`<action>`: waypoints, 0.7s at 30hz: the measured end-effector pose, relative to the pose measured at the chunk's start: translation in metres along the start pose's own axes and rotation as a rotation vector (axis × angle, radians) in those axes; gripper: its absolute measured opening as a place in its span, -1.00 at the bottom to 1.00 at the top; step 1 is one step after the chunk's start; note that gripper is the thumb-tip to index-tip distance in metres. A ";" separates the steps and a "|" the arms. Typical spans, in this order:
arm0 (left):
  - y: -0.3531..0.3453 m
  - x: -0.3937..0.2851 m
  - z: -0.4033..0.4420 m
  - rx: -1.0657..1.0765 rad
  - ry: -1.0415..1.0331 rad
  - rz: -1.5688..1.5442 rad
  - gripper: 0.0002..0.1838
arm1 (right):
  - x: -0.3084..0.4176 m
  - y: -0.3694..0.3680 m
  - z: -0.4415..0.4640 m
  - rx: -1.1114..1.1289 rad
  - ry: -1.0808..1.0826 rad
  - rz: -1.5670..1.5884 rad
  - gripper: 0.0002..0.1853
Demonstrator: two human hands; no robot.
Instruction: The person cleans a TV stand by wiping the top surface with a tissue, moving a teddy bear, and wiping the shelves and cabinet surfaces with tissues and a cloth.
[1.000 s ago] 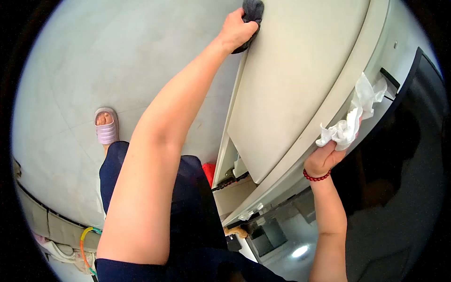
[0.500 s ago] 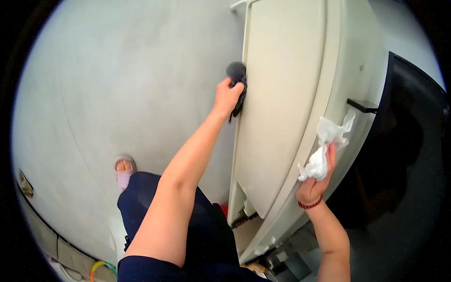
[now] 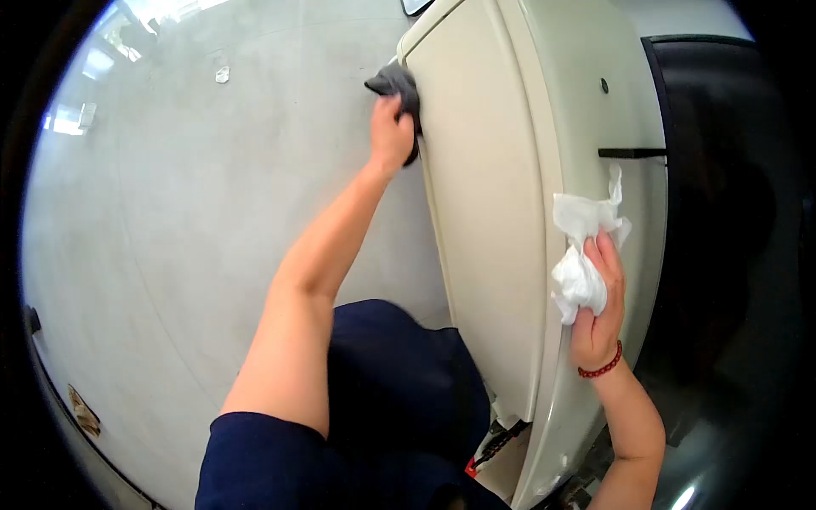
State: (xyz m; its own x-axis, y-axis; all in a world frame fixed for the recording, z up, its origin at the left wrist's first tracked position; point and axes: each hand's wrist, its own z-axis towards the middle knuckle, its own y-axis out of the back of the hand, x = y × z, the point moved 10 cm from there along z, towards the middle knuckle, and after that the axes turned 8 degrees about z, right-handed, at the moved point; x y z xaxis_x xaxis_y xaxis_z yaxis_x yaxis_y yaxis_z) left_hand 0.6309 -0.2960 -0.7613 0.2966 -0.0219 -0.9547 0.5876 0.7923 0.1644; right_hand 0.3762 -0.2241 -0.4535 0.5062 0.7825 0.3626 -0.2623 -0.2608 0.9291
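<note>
My left hand (image 3: 391, 140) is closed round a dark grey cloth (image 3: 399, 85), which lies against the front edge of a long cream-coloured cabinet (image 3: 476, 195). The cloth is bunched and slightly blurred, with a corner sticking out to the left. My right hand (image 3: 605, 297), with a red bead bracelet at the wrist, holds crumpled white tissue (image 3: 580, 280) over the cabinet's top surface. A looser sheet of the tissue spreads beyond the fingertips.
A large dark glossy panel (image 3: 722, 212), like a TV screen, stands along the right, with a black foot (image 3: 633, 153) on the cabinet top. A white scrap (image 3: 223, 75) lies on the grey floor (image 3: 195, 212). Cables show beneath the cabinet's near end.
The view has shifted, and the slippered foot is out of sight. My left hand and the cloth appear farther up and left, still at the cabinet's edge. My right hand keeps the tissue.
</note>
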 end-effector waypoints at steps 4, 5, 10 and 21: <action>0.011 -0.009 -0.059 0.291 0.039 0.120 -0.63 | 0.006 0.000 0.001 -0.078 0.009 -0.004 -0.49; 0.014 -0.012 -0.051 0.261 -0.037 0.198 -0.63 | 0.005 0.001 0.002 -0.082 0.008 -0.010 -0.50; 0.009 -0.009 0.055 0.257 -0.218 0.621 -0.65 | 0.010 0.005 0.008 -0.080 0.036 -0.004 -0.51; 0.014 -0.051 -0.160 0.648 -0.285 0.373 -0.76 | 0.015 0.006 0.007 -0.125 0.065 0.002 -0.47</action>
State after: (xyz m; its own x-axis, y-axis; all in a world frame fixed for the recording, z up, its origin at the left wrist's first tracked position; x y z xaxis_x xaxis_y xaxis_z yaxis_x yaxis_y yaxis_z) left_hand 0.5030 -0.1864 -0.7503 0.6890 -0.0497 -0.7231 0.7067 0.2678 0.6549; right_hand 0.3876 -0.2178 -0.4423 0.4520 0.8182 0.3555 -0.3658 -0.1934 0.9104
